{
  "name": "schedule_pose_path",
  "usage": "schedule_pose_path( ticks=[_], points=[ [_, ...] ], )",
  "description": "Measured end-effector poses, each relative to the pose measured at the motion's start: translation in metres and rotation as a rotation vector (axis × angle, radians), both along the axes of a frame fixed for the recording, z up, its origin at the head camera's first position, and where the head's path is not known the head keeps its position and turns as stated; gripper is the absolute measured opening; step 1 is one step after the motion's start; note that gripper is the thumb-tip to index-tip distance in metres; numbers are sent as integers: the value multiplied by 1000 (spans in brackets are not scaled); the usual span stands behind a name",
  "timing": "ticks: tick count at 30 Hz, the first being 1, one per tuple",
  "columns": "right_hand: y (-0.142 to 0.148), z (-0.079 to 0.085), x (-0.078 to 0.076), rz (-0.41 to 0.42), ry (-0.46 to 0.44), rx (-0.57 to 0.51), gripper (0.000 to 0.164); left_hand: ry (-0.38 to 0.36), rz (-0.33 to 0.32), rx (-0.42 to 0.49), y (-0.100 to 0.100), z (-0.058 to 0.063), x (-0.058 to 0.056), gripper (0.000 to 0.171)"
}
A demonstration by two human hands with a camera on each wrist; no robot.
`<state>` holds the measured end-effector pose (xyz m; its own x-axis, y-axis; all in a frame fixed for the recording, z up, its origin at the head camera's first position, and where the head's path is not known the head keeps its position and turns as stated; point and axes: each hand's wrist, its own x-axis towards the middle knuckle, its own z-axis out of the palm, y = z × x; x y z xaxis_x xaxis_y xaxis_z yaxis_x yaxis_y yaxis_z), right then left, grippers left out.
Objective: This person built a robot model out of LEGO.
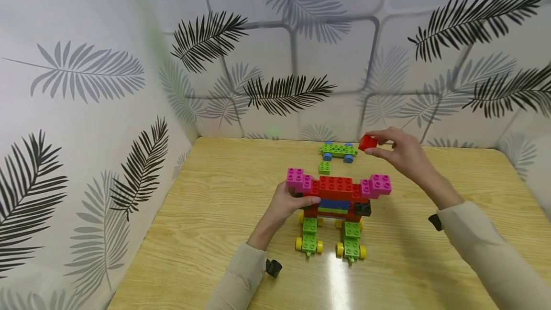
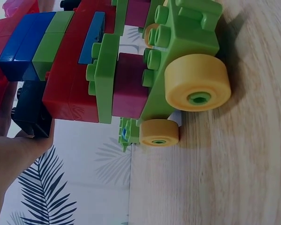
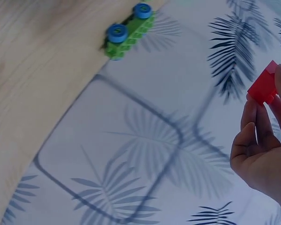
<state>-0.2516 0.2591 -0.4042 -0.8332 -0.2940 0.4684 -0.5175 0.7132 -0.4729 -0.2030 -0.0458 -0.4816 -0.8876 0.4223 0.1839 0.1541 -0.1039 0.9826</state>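
A tall toy figure of building blocks [image 1: 336, 185] stands on the table, with a red top, pink blocks stepping out to both sides, and two green wheeled bases [image 1: 309, 240] with yellow wheels [image 2: 196, 82]. My left hand [image 1: 285, 204] grips its left side, the thumb lying along the front below the red row. Above and to the right of the figure, my right hand [image 1: 398, 149] pinches a small red block [image 1: 368, 142] between thumb and fingers. In the right wrist view that red block [image 3: 264, 84] is held clear of everything else.
Behind the figure lie a loose green block [image 1: 325, 168] and a green wheeled base with blue wheels [image 1: 338, 150], close to the table's [image 1: 215, 190] back edge. A leaf-patterned curtain [image 1: 275, 61] rises behind and along the left.
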Motion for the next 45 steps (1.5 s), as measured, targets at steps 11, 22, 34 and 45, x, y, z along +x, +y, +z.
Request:
schedule_pose_path(
  ticks=[11,22,34,45],
  points=[
    [-23,32,37,156,146,-8,44,-2,0,4,1,-1,0,45],
    [-49,42,56,308,149,37,43,-16,-13,5,1,0,-1,46],
    [-64,37,60,359,166,137,40,-7,-25,11,1,-1,-1,44],
    [-66,41,61,354,117,207,39,3,-20,5,1,-1,-2,43]
  ],
)
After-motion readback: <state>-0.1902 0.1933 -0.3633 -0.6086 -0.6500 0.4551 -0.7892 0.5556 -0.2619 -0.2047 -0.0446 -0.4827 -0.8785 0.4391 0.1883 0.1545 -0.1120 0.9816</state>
